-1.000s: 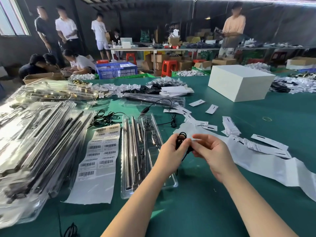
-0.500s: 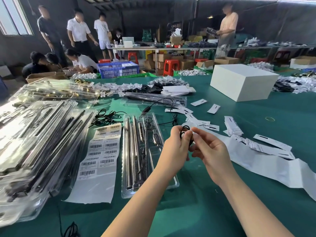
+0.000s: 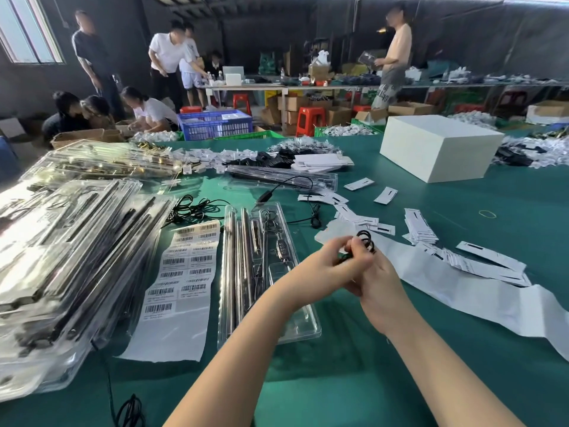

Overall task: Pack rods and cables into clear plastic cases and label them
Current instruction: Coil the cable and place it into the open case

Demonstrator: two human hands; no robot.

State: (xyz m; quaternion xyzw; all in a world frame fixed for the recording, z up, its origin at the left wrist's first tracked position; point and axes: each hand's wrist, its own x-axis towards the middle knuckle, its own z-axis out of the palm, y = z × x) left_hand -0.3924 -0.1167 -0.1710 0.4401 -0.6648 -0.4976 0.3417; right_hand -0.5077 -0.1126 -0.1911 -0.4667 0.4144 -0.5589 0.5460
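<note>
Both hands meeting just right of open clear case (image 3: pixel 264 272) on green worktop (image 3: pixel 369 380). Left hand (image 3: pixel 326 266) & right hand (image 3: pixel 374 282) both pinching coiled black cable (image 3: pixel 365 240), loops sticking up above fingers. Rods (image 3: pixel 238 266) lying lengthwise in case. Barcode label sheet (image 3: pixel 181 278) just left of case; stack of packed cases (image 3: pixel 61 257) further left.

We see warehouse packing floor. Long green table (image 3: pixel 400 380) holds stacked clear plastic cases (image 3: pixel 70 257), barcode label sheet (image 3: pixel 178 285), loose paper tags (image 3: pixel 420 224). Behind: cardboard boxes (image 3: pixel 337 114), blue crate (image 3: pixel 215 124), red stools (image 3: pixel 311 118), several workers sorting goods under dark roof.
</note>
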